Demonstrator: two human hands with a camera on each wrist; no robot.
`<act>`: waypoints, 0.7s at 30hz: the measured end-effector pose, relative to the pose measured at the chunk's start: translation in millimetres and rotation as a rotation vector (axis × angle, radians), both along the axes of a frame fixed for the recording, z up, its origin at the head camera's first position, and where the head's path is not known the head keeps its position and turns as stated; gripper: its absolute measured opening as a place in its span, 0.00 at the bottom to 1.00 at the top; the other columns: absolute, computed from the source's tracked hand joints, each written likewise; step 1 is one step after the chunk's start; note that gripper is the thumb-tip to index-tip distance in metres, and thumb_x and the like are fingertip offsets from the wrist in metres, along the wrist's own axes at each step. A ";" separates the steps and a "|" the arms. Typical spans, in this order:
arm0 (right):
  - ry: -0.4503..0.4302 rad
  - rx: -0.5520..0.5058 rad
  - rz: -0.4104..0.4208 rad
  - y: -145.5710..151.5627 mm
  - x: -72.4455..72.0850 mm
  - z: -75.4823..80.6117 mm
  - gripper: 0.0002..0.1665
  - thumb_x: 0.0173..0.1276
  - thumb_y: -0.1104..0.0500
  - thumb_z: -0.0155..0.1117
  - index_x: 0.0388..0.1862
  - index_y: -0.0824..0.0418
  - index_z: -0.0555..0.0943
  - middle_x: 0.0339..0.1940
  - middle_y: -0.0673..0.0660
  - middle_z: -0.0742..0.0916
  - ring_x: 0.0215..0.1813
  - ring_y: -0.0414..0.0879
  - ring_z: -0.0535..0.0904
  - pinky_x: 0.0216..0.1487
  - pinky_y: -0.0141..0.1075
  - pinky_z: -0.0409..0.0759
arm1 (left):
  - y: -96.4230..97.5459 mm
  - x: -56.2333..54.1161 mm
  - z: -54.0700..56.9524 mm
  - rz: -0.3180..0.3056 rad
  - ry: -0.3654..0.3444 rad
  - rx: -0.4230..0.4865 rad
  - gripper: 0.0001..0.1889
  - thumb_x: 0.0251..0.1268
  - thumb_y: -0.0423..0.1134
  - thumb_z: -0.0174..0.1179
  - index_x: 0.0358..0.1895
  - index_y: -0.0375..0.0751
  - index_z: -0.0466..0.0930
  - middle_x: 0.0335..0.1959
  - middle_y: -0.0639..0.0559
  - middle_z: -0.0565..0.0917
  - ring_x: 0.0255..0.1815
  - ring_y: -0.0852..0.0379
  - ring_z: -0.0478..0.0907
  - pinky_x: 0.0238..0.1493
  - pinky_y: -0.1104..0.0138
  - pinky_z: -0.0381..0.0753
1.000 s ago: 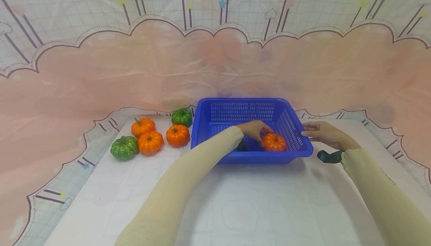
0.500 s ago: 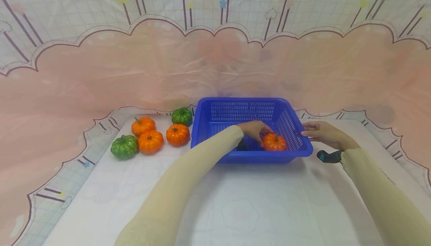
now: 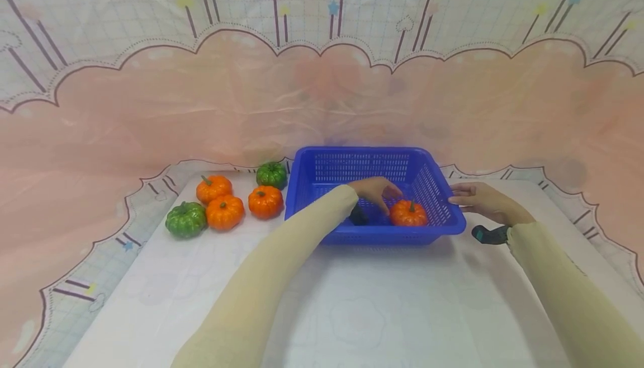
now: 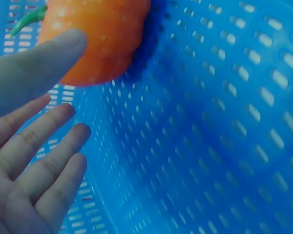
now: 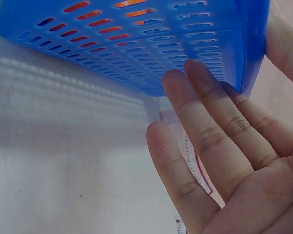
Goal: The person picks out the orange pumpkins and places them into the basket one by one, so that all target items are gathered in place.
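A small orange pumpkin (image 3: 408,213) with a green stem sits in the front right part of the blue basket (image 3: 387,236). Just left of it, inside the basket, is my left hand (image 3: 376,190), its fingers extended and holding nothing. In the left wrist view the thumb crosses in front of the pumpkin (image 4: 105,41), while the other fingers (image 4: 51,170) are spread. My right hand (image 3: 485,200) is at the basket's right rim. Its nearly straight fingers (image 5: 215,141) lie along the outside below the rim, with the thumb on the rim's other side.
Left of the basket, several pumpkins stand on the white-covered table (image 3: 342,306): orange ones (image 3: 225,212) and green ones (image 3: 186,220). A dark wrist device (image 3: 490,235) sticks out from the right wrist. A patterned cloth (image 3: 322,94) hangs behind.
My left hand has let go of the orange pumpkin and drawn slightly up and left from it. The right hand has stayed at the rim.
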State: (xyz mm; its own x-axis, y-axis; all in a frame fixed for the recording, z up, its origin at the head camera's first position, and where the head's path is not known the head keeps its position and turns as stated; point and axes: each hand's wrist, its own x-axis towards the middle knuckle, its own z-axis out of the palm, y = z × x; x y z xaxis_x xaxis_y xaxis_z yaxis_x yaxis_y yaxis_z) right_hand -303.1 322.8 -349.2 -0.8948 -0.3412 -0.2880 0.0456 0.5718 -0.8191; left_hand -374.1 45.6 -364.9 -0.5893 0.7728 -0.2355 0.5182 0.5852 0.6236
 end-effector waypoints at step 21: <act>0.001 0.003 0.013 0.0 0.8 -0.9 0.40 0.72 0.51 0.53 0.71 0.75 0.52 0.70 0.74 0.64 0.67 0.59 0.70 0.69 0.55 0.64 | -20.9 0.5 24.2 0.037 0.027 0.026 0.33 0.53 0.31 0.67 0.65 0.35 0.68 0.64 0.42 0.74 0.64 0.48 0.72 0.65 0.65 0.72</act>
State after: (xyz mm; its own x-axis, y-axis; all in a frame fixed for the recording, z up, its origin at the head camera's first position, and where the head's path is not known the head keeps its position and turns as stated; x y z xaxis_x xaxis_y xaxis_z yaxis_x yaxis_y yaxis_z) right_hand -302.3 322.9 -350.2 -0.8906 -0.3516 -0.2885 0.0379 0.5748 -0.8174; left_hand -373.5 24.7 -340.7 -0.6231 0.7563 -0.1995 0.5136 0.5880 0.6249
